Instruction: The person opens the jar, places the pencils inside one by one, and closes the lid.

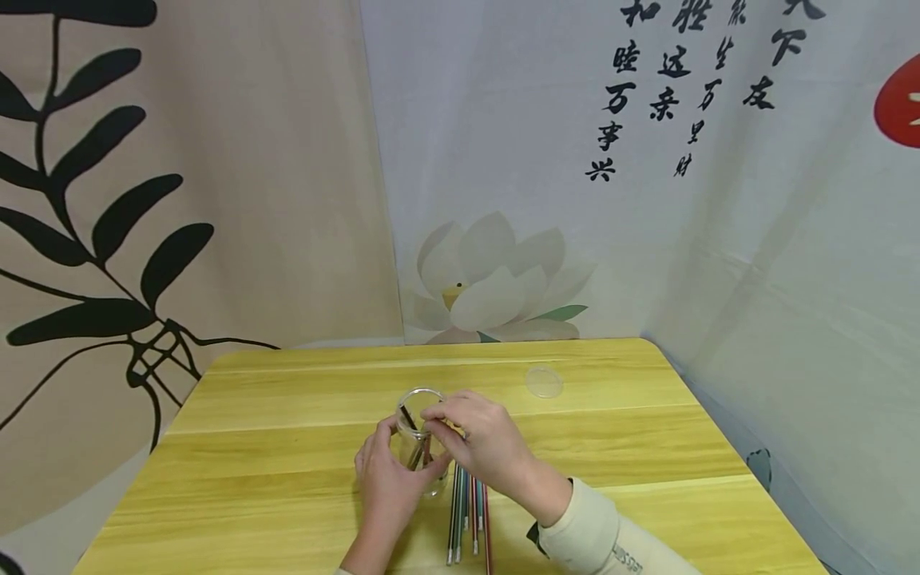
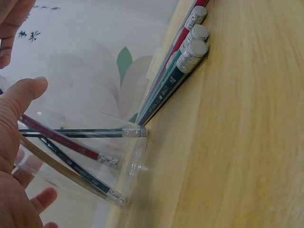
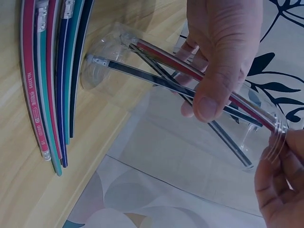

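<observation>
My left hand (image 1: pixel 391 479) grips a clear plastic jar (image 1: pixel 408 443) that stands upright on the table, thumb and fingers round its side. Inside the jar lean several pencils, dark ones (image 3: pixel 137 73) and a red pencil (image 3: pixel 171 59), eraser ends down at the jar's bottom. At the rim is my right hand (image 1: pixel 489 443), whose thumb and fingertips pinch the upper end of the red pencil, as the right wrist view shows. More pencils (image 1: pixel 460 511), in red, green and dark blue, lie side by side on the table just right of the jar.
A clear round lid (image 1: pixel 544 382) lies flat toward the back right of the wooden table (image 1: pixel 287 447). Behind the table hangs a pale cloth (image 1: pixel 503 160) with a printed lotus and dark writing. At the left, a beige curtain (image 1: pixel 287 200) carries a black leaf print.
</observation>
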`<action>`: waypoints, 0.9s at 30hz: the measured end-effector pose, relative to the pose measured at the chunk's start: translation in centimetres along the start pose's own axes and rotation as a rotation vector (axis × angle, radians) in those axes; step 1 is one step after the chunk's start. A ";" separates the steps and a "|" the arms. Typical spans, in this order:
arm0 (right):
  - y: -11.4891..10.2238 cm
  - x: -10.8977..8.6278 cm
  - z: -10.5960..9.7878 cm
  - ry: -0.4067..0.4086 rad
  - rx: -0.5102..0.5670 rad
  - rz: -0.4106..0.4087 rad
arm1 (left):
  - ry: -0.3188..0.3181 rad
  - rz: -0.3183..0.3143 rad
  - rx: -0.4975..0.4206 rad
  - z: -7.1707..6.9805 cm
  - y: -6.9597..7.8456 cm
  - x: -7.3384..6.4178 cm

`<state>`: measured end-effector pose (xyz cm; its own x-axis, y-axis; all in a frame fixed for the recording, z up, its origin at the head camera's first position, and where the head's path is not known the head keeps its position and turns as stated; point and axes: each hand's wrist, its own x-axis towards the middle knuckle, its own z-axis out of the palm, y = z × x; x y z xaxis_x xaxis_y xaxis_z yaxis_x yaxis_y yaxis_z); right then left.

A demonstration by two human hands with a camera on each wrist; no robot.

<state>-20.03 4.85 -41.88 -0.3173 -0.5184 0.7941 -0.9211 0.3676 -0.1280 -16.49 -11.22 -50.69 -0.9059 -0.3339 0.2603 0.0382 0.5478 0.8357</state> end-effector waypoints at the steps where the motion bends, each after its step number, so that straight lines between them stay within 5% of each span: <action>1: 0.0 0.0 0.0 -0.007 -0.004 0.002 | 0.001 0.001 0.001 0.0 0.0 0.0; 8: -0.3 -0.1 0.0 -0.061 -0.032 0.036 | 0.005 0.004 0.019 0.0 0.0 -0.1; 20: -0.4 -0.3 0.2 -0.092 -0.017 -0.036 | -0.029 -0.003 0.019 -0.2 0.1 0.0; 27: -1.2 -0.1 0.4 -0.167 -0.086 0.037 | -0.029 0.012 0.010 -0.1 0.0 0.1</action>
<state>-18.95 4.10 -42.03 -0.3902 -0.6217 0.6792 -0.8878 0.4497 -0.0985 -16.54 -11.37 -50.59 -0.9174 -0.3047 0.2558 0.0449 0.5594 0.8277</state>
